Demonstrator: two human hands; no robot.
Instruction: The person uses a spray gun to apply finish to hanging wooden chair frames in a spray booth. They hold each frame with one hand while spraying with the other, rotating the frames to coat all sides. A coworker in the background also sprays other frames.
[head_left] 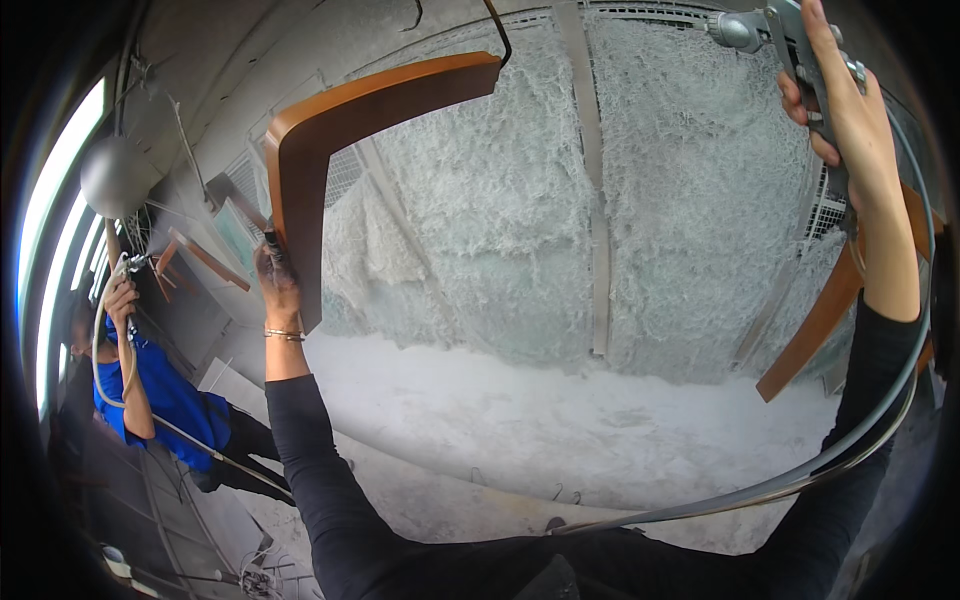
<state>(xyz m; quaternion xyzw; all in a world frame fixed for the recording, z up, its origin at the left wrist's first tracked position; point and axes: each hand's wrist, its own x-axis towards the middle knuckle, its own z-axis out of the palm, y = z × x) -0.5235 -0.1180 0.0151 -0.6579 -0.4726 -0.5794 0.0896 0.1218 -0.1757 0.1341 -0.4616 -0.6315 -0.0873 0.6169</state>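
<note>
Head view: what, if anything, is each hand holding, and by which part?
Left hand: brown bent piece, near its lower end. Right hand: spray gun, by its handle.

The left arm (335, 470) is pointing forward, and the left hand (277, 280) is gripping at its end. The right arm (850, 420) is bearing the right hand (858, 135) higher, where fingers are curling tightly.

We see glaring white light panels (62, 165) at far left, softer greyish light across the middle, edges bending, corners black.
</note>
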